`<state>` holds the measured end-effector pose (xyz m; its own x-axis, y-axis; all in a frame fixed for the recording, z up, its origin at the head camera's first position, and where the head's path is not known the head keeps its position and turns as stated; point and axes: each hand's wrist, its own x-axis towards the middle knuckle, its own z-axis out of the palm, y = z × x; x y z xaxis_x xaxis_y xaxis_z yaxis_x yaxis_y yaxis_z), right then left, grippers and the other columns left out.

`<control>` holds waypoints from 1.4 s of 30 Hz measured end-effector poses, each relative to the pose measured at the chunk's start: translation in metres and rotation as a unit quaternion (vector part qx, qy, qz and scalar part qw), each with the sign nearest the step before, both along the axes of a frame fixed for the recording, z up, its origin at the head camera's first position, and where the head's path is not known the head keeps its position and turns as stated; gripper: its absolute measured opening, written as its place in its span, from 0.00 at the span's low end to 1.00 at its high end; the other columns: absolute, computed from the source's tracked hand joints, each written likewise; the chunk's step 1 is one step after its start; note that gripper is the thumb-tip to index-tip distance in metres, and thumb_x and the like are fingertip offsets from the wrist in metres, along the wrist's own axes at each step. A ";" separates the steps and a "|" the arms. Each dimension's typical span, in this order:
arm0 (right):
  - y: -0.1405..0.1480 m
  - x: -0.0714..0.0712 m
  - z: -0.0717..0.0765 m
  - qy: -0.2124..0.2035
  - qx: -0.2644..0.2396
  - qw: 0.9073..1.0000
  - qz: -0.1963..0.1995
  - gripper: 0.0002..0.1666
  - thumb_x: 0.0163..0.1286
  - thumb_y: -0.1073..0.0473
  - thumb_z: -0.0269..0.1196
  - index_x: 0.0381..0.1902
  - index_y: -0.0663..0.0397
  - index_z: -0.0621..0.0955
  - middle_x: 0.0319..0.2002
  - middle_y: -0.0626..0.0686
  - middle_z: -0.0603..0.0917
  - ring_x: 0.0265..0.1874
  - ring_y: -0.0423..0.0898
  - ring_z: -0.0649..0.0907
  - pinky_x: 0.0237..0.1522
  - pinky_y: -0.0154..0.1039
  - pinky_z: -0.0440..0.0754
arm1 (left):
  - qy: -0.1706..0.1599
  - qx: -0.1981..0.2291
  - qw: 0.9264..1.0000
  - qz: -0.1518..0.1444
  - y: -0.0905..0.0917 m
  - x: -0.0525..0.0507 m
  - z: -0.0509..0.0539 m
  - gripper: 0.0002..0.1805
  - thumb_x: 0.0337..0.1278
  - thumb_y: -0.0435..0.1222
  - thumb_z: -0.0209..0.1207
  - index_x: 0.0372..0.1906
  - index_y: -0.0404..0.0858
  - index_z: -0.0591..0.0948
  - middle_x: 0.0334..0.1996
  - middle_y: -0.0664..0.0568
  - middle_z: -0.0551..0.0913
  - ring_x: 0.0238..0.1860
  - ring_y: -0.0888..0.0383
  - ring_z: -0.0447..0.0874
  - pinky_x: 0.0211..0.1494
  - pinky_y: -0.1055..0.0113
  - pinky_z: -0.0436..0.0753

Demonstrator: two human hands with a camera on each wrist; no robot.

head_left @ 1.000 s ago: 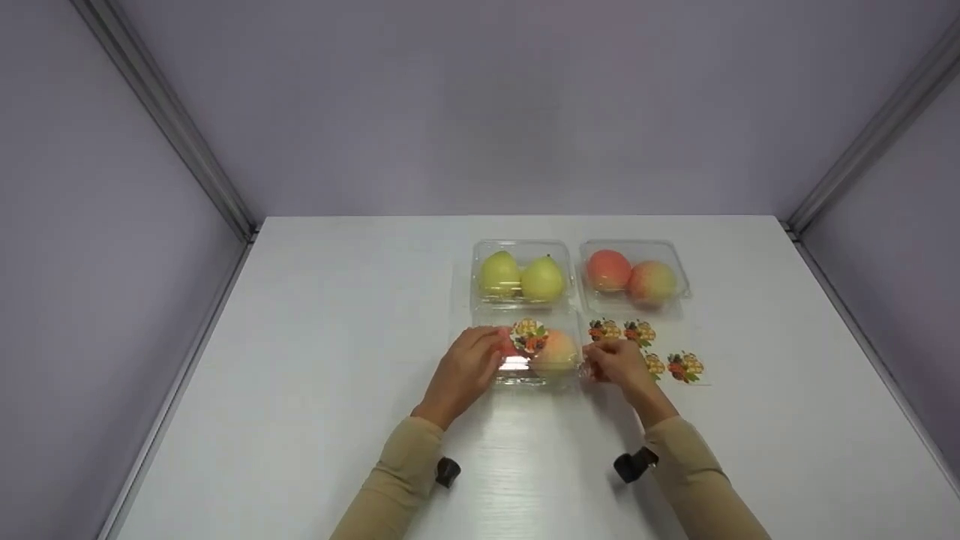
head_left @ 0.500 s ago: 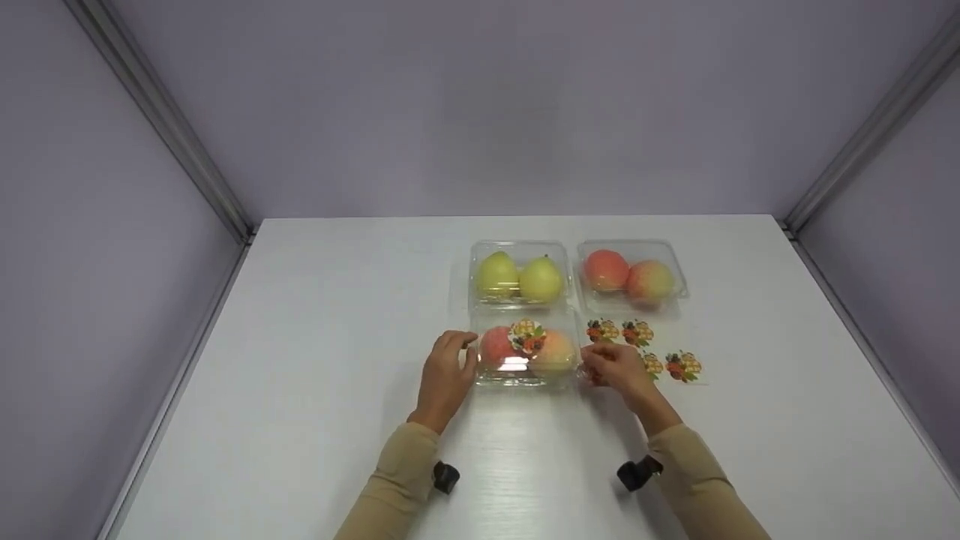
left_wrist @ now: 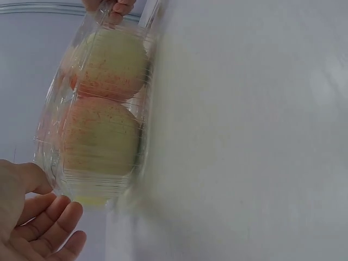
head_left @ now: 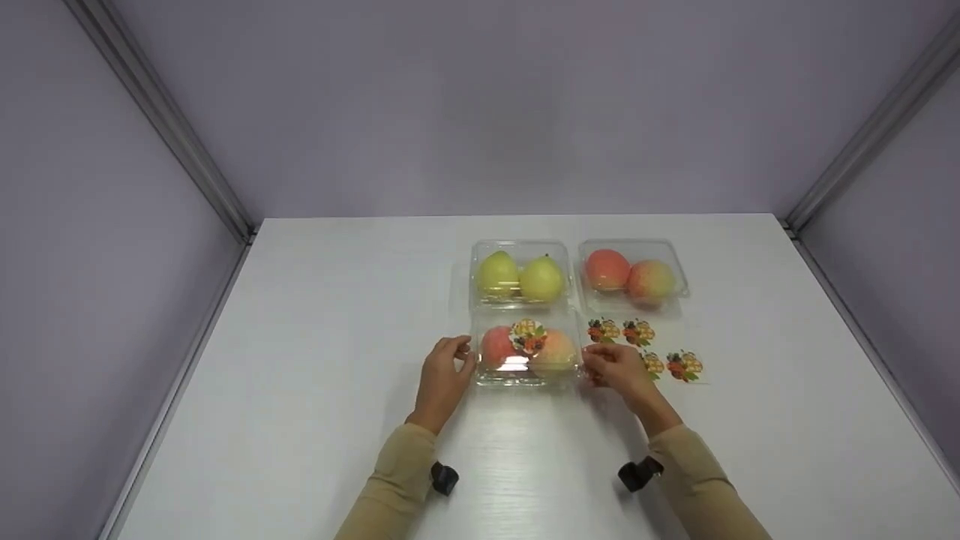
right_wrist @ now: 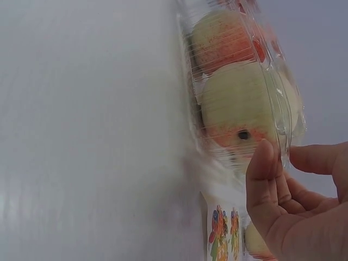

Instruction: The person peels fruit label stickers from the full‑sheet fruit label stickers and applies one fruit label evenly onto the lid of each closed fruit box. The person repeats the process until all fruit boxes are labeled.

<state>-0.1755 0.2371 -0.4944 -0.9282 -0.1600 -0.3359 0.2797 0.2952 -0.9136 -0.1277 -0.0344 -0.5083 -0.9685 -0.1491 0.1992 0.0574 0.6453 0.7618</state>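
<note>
The left grip (head_left: 444, 376), fingers relaxed, was beside the stickered clear box (head_left: 517, 380) on the worktop (head_left: 337, 337); the right grip (head_left: 619, 370) pinched its right edge. A one-sided tug could have skewed it into the sticker sheet (head_left: 660, 347)

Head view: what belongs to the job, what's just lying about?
Likely job:
left hand
right hand
near clear plastic box of reddish fruit
its round multicoloured sticker
white sheet of matching stickers

Apparently idle:
clear plastic box of yellowish pears
far clear plastic box of reddish fruit
</note>
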 end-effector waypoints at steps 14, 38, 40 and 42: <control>-0.007 0.000 0.000 0.005 0.009 1.000 0.001 0.18 0.71 0.61 0.57 0.52 0.71 0.77 0.24 0.42 0.80 0.23 0.36 0.79 0.29 0.31 0.82 | -0.047 0.030 0.998 0.007 -0.006 0.000 -0.002 0.15 0.63 0.33 0.57 0.51 0.31 0.80 0.37 0.45 0.85 0.41 0.55 0.83 0.47 0.61 0.83; -0.033 0.003 -0.003 -0.006 0.006 1.000 -0.019 0.18 0.69 0.64 0.59 0.52 0.72 0.77 0.23 0.45 0.80 0.22 0.37 0.80 0.29 0.34 0.85 | -0.048 0.076 0.996 0.025 -0.031 0.001 -0.004 0.11 0.62 0.32 0.57 0.46 0.31 0.82 0.37 0.41 0.86 0.41 0.51 0.86 0.47 0.60 0.85; -0.036 0.002 -0.003 -0.008 0.008 1.000 -0.022 0.17 0.68 0.64 0.60 0.51 0.72 0.78 0.22 0.45 0.80 0.22 0.37 0.80 0.28 0.33 0.84 | -0.050 0.071 0.996 0.027 -0.033 0.000 -0.004 0.11 0.62 0.31 0.57 0.45 0.30 0.82 0.37 0.41 0.86 0.40 0.52 0.86 0.46 0.60 0.85; -0.039 0.002 -0.003 -0.008 0.006 1.000 -0.023 0.17 0.68 0.64 0.60 0.50 0.72 0.78 0.21 0.45 0.79 0.22 0.37 0.80 0.28 0.33 0.84 | -0.051 0.067 0.996 0.030 -0.036 0.000 -0.004 0.10 0.62 0.31 0.57 0.45 0.30 0.82 0.37 0.41 0.86 0.39 0.53 0.85 0.46 0.61 0.85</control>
<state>-0.1737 0.1985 -0.4978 -0.9294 -0.1125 -0.3516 0.3073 0.2921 -0.9057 -0.1280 -0.0700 -0.5124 -0.9713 -0.2263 0.0739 -0.0611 0.5372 0.8413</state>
